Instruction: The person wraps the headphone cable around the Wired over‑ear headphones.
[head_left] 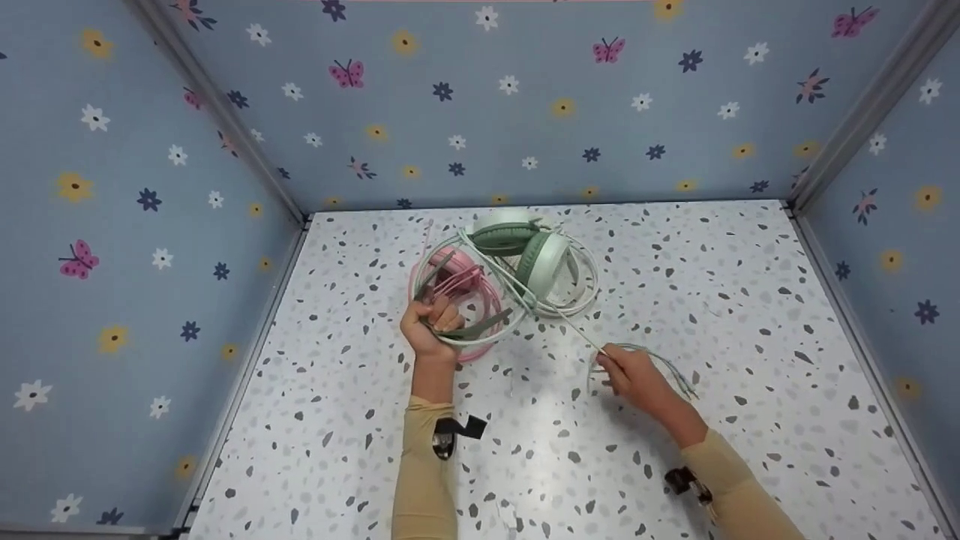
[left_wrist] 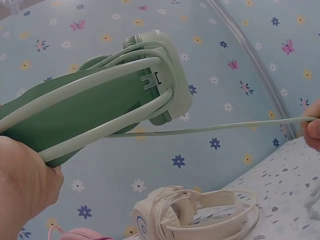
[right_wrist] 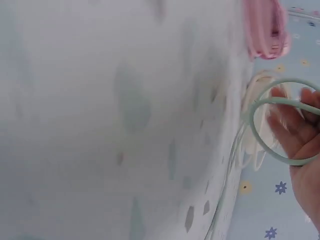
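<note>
My left hand grips the headband of the light green headphones, holding them raised with the two ear cups pointing away from me. A thin green cable stretches from the headphones to my right hand, which pinches it between thumb and fingers. Past that hand, the rest of the cable curves loosely over the table at the right. The right wrist view shows a cable loop around the fingers of my right hand.
Pink headphones lie on the speckled table, partly hidden under the green ones. White headphones with a coiled cable rest at the back, just right of them. Blue flowered panels enclose the table at the back and sides.
</note>
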